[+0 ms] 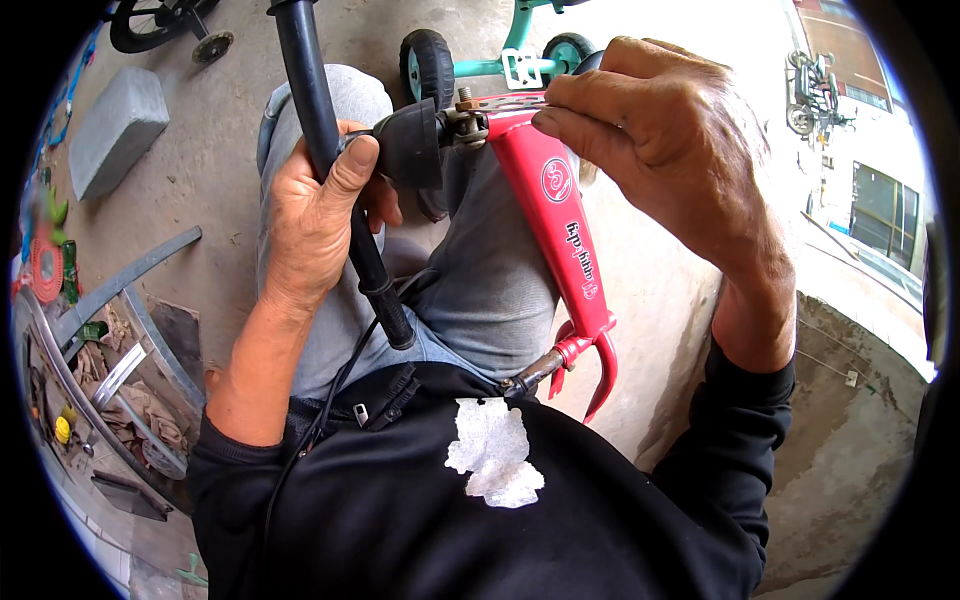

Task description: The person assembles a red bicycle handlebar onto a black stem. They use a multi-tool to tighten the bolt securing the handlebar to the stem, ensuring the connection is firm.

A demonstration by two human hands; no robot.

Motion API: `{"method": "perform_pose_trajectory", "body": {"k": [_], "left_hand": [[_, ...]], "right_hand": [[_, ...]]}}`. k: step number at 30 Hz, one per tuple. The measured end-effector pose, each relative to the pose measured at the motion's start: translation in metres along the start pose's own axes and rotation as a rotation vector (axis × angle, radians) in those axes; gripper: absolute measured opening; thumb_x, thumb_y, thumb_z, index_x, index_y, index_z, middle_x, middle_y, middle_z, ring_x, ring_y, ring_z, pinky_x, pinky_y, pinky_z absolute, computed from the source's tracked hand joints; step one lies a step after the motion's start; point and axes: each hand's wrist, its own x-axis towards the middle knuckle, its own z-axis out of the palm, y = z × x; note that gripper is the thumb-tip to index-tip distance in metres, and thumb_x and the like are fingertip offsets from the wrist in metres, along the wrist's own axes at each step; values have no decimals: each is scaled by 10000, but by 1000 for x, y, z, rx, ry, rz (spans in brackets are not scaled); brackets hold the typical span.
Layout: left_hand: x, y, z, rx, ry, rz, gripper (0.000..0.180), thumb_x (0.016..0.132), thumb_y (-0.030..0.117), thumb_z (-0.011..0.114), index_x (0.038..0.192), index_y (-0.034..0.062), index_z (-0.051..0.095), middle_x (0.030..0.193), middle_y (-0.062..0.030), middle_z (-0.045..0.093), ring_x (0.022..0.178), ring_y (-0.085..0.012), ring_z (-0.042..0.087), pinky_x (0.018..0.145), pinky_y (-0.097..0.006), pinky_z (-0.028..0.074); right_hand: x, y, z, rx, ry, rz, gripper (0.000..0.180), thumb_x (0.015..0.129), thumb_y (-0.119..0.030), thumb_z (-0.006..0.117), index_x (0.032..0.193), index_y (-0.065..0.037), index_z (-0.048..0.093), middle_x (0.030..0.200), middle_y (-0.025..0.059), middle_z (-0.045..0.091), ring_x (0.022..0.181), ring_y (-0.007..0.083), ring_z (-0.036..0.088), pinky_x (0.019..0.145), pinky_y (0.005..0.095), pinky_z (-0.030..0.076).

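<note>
My left hand (pixel 318 205) is closed round a black handlebar (pixel 305 75), its thumb beside a black cone-shaped cover (pixel 412 145). The bar slants across my jeans-clad left leg. Attached at the cover's right side is a metal clamp with an upright bolt (pixel 464 97), next to the end of a red child's bike frame (pixel 560 215). My right hand (pixel 665 130) pinches a flat metal spanner with cut-outs (pixel 510 102) between thumb and fingers. That spanner lies level over the top of the red frame, its far end near the bolt. The right fingertips partly hide it.
Beyond my knees stands a turquoise child's bike (pixel 478 68) with black wheels. A grey block (pixel 120 135) lies at the left, curved metal strips (pixel 130 280) and clutter nearer. A black wheel (pixel 150 25) is at the far left; a wall (pixel 850 400) is at right.
</note>
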Motion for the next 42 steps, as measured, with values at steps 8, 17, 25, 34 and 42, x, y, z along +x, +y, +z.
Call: {"method": "perform_pose_trajectory", "body": {"k": [8,17,25,34,42], "left_hand": [[-1,1,1,-8,-1,-11,428,900,434,689,1033,45,569,656,-42,623,535,-112,597,486,-232,438],[2,0,-1,7,-15,-13,414,907,424,684,1030,46,568,680,-39,626,536,-112,599,483,-228,446],[1,0,0,19,-15,-6,387,928,411,654,1056,55,573,691,-21,609,518,-97,561,457,-228,420],[0,-2,-2,45,-37,14,384,944,421,627,1071,64,560,685,-21,602,503,-107,552,449,-229,412],[-1,-2,-2,40,5,-4,361,943,393,641,1066,59,580,685,-8,599,499,-79,530,445,-214,406]], "right_hand": [[3,-2,-1,-23,-50,48,173,821,-192,769,889,-34,750,695,73,617,639,191,601,573,342,459],[9,-16,-3,-103,-27,4,152,829,-179,746,886,-37,741,703,86,609,649,205,595,602,354,469],[8,-3,9,135,-101,238,212,862,-200,725,956,-11,740,730,98,632,624,178,625,569,346,483],[-1,7,6,57,-26,69,142,853,-151,737,933,-35,757,737,81,642,650,174,610,566,332,452],[-2,1,-2,-58,-58,44,135,852,-144,739,913,-25,753,727,80,645,643,165,605,556,338,455]]}}
